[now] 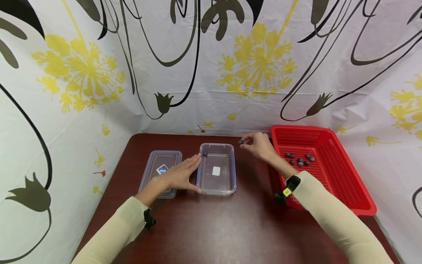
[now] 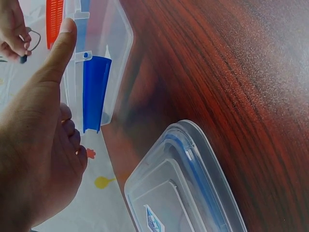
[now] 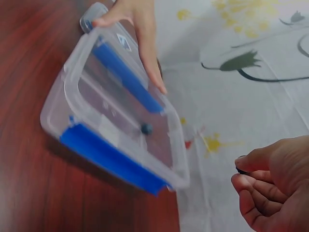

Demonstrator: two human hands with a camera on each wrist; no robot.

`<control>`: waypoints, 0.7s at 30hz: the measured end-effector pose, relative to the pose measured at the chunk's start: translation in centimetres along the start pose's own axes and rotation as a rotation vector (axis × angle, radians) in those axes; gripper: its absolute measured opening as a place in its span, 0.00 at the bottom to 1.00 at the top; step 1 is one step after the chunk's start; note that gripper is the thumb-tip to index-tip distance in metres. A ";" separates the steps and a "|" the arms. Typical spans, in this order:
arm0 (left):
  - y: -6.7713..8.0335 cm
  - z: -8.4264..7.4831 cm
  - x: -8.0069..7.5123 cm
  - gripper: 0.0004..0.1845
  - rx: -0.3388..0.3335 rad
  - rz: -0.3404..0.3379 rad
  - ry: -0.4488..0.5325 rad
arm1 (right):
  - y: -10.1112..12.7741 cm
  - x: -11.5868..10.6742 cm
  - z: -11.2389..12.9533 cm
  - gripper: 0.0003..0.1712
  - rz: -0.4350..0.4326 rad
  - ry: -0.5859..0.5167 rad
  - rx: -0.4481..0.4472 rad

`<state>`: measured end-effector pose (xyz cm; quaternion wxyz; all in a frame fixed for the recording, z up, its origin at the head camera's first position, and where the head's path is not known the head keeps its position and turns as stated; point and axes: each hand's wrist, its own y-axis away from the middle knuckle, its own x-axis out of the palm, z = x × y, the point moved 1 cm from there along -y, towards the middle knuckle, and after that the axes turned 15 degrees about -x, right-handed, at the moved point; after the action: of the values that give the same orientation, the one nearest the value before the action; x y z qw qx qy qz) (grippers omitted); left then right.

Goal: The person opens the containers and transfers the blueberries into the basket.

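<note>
Lighting: bright, even, diffuse; soft shadows beneath both forearms. Table (image 1: 214, 227): mild sheen near the camera. Head view: sharp, edges bowed. Right wrist view: motion-blurred throughout. Left wrist view: near hand soft.

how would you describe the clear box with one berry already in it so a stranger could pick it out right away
On the dark red-brown table, look left of the red basket for two clear plastic pieces side by side. The box is the right-hand one, with the left hand flat against its side. Unlike the flat lid beside it, it is deep, has blue clips, and holds one dark berry.
</note>
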<state>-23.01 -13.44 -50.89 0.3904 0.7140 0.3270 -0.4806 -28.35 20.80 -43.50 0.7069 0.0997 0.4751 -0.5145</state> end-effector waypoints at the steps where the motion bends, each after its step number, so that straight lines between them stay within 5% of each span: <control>1: 0.0 0.0 0.0 0.72 -0.002 0.002 0.004 | 0.2 -0.6 -0.3 0.11 -0.001 0.008 -0.001; 13: -0.1 0.3 0.2 0.72 -0.006 0.007 0.016 | 3.4 -7.0 -5.2 0.12 -0.013 0.086 0.031; 21: -0.2 0.4 0.3 0.72 -0.009 0.013 0.023 | 6.0 -10.1 -10.9 0.11 0.021 0.154 0.081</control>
<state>-23.19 -13.67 -51.31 0.3928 0.7199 0.3291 -0.4682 -29.83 36.74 -43.53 0.6690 0.1724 0.5059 -0.5166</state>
